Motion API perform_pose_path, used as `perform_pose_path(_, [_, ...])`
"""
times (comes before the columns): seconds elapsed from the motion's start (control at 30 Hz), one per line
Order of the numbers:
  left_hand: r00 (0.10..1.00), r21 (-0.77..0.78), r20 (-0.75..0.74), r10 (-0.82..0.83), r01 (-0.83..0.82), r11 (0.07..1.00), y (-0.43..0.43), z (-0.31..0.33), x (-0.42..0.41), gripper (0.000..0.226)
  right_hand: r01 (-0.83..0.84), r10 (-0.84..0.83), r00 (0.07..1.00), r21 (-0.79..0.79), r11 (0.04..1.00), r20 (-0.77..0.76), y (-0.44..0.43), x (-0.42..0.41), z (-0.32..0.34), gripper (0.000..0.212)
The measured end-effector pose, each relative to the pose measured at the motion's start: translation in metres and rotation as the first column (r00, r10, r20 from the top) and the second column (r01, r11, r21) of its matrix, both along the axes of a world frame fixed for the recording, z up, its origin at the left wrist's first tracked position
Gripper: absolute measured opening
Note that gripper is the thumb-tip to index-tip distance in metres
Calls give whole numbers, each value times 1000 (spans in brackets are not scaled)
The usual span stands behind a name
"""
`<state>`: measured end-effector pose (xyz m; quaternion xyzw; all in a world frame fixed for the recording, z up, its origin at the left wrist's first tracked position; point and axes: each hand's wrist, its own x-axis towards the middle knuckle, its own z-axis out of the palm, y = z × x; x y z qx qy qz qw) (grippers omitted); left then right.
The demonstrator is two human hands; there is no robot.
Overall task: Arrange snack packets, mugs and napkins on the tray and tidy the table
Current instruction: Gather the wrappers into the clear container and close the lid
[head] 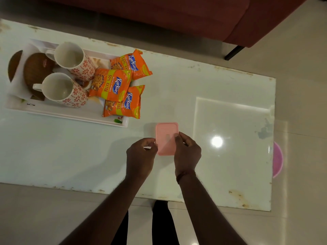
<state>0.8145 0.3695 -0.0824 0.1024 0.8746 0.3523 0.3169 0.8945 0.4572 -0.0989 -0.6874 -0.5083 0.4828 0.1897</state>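
A white tray point(70, 116) sits at the table's left and carries two white mugs with orange flower patterns point(73, 60) point(62, 90). Three orange Kurkure snack packets point(113, 84) point(131, 63) point(123, 105) lie at its right end, partly over the rim. A pink rectangular lid or flat box point(166, 137) lies on the table near the middle front. My left hand point(140, 156) pinches its left edge and my right hand point(186, 152) grips its right edge. White napkins point(19, 82) with brown round pieces point(36, 71) rest at the tray's left end.
The glossy white table point(221, 121) has worn, rust-spotted edges. A dark red sofa point(177, 16) with a black leg stands behind it. A pink round object point(277, 159) lies on the floor past the table's right edge. My dark-clad legs show below the front edge.
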Motion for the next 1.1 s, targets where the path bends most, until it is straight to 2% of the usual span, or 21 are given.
perform_pose_path(0.07, [1000,-1,6,-17,17,1000,2,-1,-1,30,1,-2,999,-26,1000,-37,1,0,0,13])
perform_pose_path(0.13, [999,-11,33,-28,28,1000,4,-4,-3,30,1,-8,996,-88,996,-86,3,2,0,23])
perform_pose_path(0.2, [997,-16,62,-35,36,999,6,-7,-6,28,18,-40,990,-160,987,-132,6,5,-2,14])
perform_pose_path(0.3, [995,-32,88,-38,41,999,8,-6,-11,26,11,-39,991,-213,977,-129,14,5,0,7])
perform_pose_path(0.5, [969,-152,231,-87,124,981,22,-1,-27,33,-111,59,988,-380,918,-145,39,1,13,13])
perform_pose_path(0.6, [973,-96,231,-2,25,995,34,-5,-28,40,-109,45,983,-363,925,-179,45,-9,11,9])
perform_pose_path(0.67, [958,-2,261,118,-122,993,42,-8,-26,35,-64,-7,980,-349,935,-199,44,-16,7,10])
perform_pose_path(0.73, [952,44,251,176,-193,980,47,-11,-25,23,-21,-50,979,-341,940,-197,40,-20,1,15])
perform_pose_path(0.9, [947,50,212,240,-256,966,44,-19,-24,18,49,-106,971,-256,965,-214,23,-23,-12,12])
perform_pose_path(1.03, [956,57,165,241,-253,966,42,-21,-21,21,50,-74,981,-140,989,-179,15,-27,-15,14])
perform_pose_path(1.1, [964,52,116,238,-245,968,43,-16,-18,23,54,-80,981,-152,987,-175,15,-26,-12,13])
